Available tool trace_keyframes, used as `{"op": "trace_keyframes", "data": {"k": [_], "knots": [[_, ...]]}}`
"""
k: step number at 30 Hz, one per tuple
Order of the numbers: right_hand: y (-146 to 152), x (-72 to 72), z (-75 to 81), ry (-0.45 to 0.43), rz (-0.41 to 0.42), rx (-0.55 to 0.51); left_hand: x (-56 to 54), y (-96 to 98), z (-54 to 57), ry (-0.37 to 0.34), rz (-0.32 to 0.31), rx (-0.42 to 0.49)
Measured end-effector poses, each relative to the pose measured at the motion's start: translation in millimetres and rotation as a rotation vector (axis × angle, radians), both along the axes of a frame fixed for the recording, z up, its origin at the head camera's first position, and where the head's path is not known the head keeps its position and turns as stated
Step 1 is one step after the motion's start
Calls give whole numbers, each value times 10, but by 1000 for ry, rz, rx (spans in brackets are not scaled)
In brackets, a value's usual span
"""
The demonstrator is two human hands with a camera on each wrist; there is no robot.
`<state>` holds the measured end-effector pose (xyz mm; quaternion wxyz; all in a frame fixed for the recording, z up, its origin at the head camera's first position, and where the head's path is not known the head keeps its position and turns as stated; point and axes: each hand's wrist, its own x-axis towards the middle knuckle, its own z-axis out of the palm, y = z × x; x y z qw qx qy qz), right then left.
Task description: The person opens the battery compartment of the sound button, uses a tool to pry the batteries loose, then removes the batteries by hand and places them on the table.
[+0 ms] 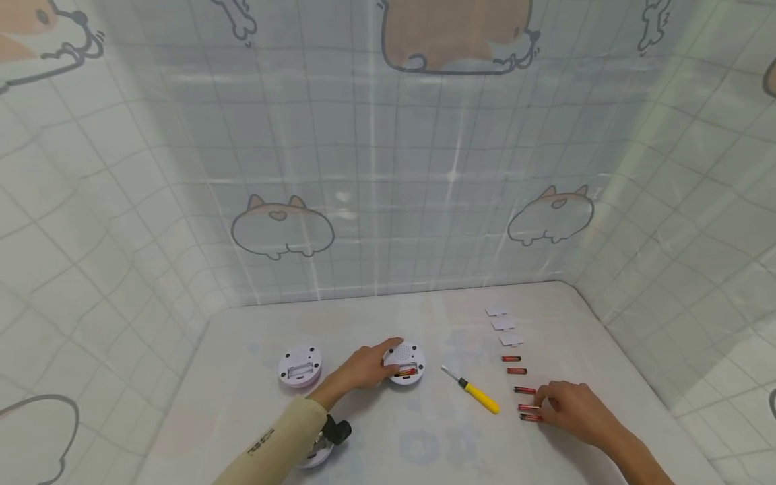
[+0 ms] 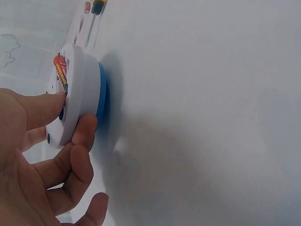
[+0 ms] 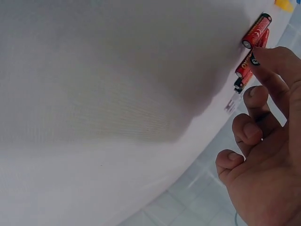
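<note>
My left hand (image 1: 364,367) grips the edge of a round white device (image 1: 409,351), thumb on its upper face and fingers at its side. It has black feet, a patch of small holes and an uncovered battery slot, in which a red battery (image 2: 61,70) lies; the blue underside (image 2: 101,92) shows in the left wrist view. Over at the right, my right hand (image 1: 572,407) pinches a red battery (image 3: 254,60) by one end between thumb and forefinger. Close beside its fingertips lies another red battery (image 3: 257,31), and further ones (image 1: 516,371) continue up the row.
A yellow-handled screwdriver (image 1: 481,397) lies between the hands. Three small white covers (image 1: 502,325) line up beyond the batteries. Left of my left hand stands a second round device (image 1: 300,364), its slot uncovered; a third (image 1: 316,459) is partly hidden under the sleeve. Patterned curtains (image 1: 394,168) surround the table.
</note>
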<state>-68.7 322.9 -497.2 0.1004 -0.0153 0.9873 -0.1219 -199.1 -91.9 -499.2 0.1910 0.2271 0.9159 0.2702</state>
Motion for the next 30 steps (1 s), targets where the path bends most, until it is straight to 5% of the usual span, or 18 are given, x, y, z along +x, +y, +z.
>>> {"op": "trace_keyframes", "data": {"k": [19,30], "knots": [[40,-43,-34,-20,-17,-11,8,-2,34,12,-26,-2],[-98,-159,98,51,75,-41,13,8,49,-14,-17,3]]}}
